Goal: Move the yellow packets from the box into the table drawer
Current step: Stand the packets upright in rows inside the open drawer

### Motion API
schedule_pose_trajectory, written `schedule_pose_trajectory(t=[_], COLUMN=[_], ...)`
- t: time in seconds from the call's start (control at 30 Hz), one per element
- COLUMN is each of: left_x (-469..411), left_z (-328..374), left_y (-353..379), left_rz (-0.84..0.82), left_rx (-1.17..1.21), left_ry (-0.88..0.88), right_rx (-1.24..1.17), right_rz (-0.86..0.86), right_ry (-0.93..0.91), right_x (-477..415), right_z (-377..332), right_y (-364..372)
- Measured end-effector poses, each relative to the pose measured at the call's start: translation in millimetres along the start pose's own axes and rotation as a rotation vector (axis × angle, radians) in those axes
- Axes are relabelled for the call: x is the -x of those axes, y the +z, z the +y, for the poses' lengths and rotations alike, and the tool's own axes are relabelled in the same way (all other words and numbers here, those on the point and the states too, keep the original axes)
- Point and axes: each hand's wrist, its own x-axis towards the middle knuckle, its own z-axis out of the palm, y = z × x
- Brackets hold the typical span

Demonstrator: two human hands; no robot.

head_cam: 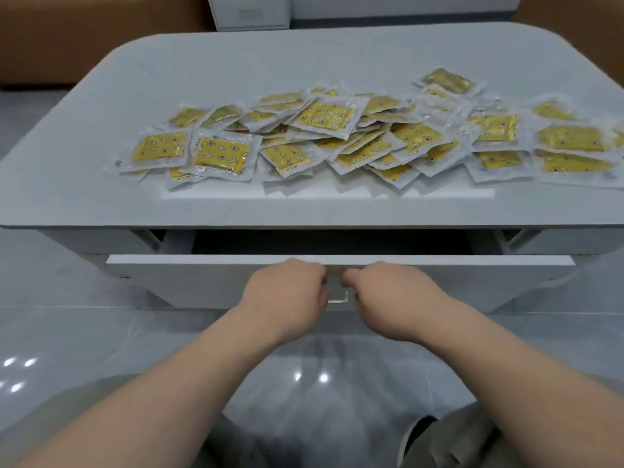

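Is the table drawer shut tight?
No: the drawer stands out from the table with a dark gap behind its front, the left hand and right hand curled at its handle.

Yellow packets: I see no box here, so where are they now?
In the head view the yellow packets lie heaped across the middle and right of the tabletop, above the partly open drawer.
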Motion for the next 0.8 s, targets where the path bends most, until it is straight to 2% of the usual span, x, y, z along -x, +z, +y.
schedule_pose_trajectory(t=[0.1,0.17,0.3,0.4,0.8], left_x=[9,7,-7,-14,0], left_z=[-3,-12,-23,-21,-32], left_y=[-20,-26,-25,-23,-29], left_rz=[0.301,0.378,0.275,0.239,0.149], left_rx=[0.124,0.166,0.132,0.077,0.227], left_ry=[-0.028,-0.035,-0.123,-0.195,-0.205], right_rx=[-0.069,-0.160,-0.218,-0.215,-0.176], right_rz=[0.269,0.365,0.266,0.276,0.238], right_ry=[0.045,0.115,0.174,0.192,0.206], right_x=[14,13,1,-4,1], right_z=[1,4,9,9,-5], right_y=[-25,-34,-32,-30,-26])
